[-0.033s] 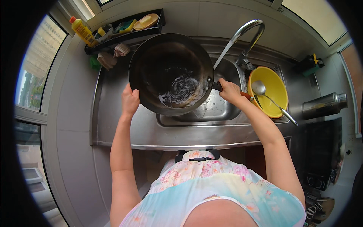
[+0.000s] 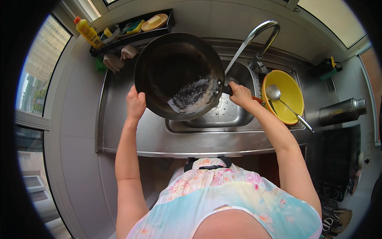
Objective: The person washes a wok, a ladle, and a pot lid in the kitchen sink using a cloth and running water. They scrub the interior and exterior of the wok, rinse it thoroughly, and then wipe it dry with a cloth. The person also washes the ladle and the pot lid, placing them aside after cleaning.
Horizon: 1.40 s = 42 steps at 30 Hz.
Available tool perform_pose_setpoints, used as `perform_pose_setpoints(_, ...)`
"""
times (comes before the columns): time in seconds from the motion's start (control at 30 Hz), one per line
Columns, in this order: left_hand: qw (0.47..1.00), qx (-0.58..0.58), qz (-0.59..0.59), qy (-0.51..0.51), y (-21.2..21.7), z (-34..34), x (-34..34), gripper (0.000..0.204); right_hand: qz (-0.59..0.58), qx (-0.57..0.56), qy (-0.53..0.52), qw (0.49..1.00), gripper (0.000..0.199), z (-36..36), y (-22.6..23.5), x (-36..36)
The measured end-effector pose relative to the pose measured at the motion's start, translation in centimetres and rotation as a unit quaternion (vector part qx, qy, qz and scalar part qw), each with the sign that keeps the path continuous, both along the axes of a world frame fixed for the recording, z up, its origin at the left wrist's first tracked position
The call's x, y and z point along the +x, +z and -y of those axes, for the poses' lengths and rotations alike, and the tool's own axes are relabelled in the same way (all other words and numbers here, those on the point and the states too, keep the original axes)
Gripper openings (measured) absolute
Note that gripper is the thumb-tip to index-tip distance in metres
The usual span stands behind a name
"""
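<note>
now the left hand (image 2: 136, 102) is pinching the pan (image 2: 167, 59) at its left edge, and the right hand (image 2: 240, 95) is holding the handle (image 2: 228, 90) in a closed fist. the pan is hanging in the air, partly over the sink (image 2: 238, 119). inside it, the water (image 2: 195, 95) is reaching higher toward the handle than a moment ago, when it was making a rounder ring lower down; the pan itself is sitting only slightly farther up and left. i think this means the water is being swirled for rinsing, not yet poured out. farther, the yellow bowl (image 2: 292, 103) is holding a ladle (image 2: 273, 92), and the tap (image 2: 258, 65) is running. its stream (image 2: 236, 57) is passing beside the pan; where it is landing, i cannot tell.
</note>
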<state>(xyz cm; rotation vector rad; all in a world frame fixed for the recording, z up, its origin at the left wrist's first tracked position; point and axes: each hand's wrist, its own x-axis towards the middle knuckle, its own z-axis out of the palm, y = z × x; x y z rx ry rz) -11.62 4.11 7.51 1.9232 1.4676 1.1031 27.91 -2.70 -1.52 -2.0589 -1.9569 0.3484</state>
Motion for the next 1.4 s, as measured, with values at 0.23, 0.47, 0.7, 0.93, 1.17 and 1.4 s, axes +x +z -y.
perform_pose_setpoints(0.23,0.988,0.116,-0.104,0.009,5.7,0.4,1.4,0.031,-0.099,-0.003,-0.019,0.995,0.025,-1.6,-0.8,-2.3)
perform_pose_setpoints(0.47,0.952,0.192,-0.234,0.036,10.6,0.5,6.8,0.030,-0.248,-0.020,-0.016,0.968,0.028,-4.4,-3.5,-1.4)
perform_pose_setpoints(0.7,0.923,0.259,-0.280,0.055,14.5,0.3,10.8,0.030,-0.415,0.062,0.052,0.906,0.030,-5.9,-3.3,-3.2)
perform_pose_setpoints(0.93,0.894,0.314,-0.318,0.035,17.1,-0.4,12.8,0.025,-0.301,-0.097,-0.014,0.949,0.025,-0.1,-10.7,1.9)
perform_pose_setpoints(1.17,0.920,0.238,-0.304,0.060,18.1,-0.8,14.7,0.033,-0.385,0.042,-0.015,0.922,0.033,-5.7,-0.7,-1.3)
perform_pose_setpoints(1.4,0.901,0.311,-0.299,0.049,18.1,-0.8,13.6,0.019,-0.230,0.045,-0.006,0.972,0.032,-3.2,-8.0,2.3)
